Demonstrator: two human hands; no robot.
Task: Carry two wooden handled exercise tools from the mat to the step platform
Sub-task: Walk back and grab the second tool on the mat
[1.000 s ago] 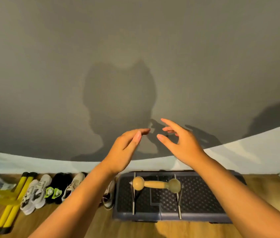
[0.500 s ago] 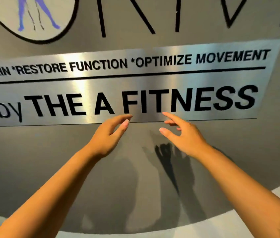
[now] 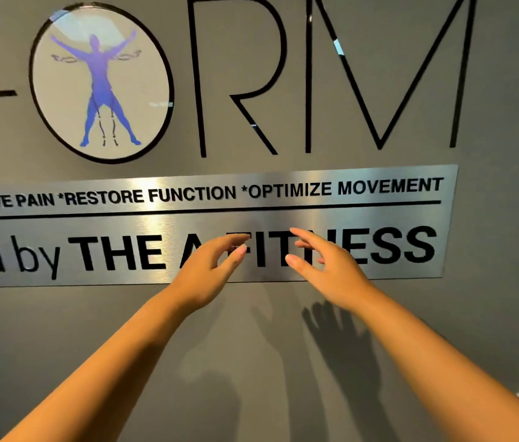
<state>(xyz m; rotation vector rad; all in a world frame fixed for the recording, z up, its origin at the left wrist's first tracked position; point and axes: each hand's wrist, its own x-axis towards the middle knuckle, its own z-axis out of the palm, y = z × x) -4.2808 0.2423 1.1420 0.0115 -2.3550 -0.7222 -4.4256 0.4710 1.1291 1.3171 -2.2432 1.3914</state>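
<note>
Reaching out at a grey wall (image 3: 491, 314), left hand (image 3: 202, 275) and right hand (image 3: 331, 272) are raised side by side, fingers straight and slightly apart, holding nothing. Behind them a brushed metal sign (image 3: 379, 218) reads "THE A FITNESS". Neither wooden handled tool nor the step platform is in view.

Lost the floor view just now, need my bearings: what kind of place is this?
Most likely a fitness or physiotherapy studio. The metal wall plaque reads "RESTORE FUNCTION *OPTIMIZE MOVEMENT" and "THE A FITNESS", and a round logo shows a purple stretching figure. The left hand and right hand are empty.
</note>
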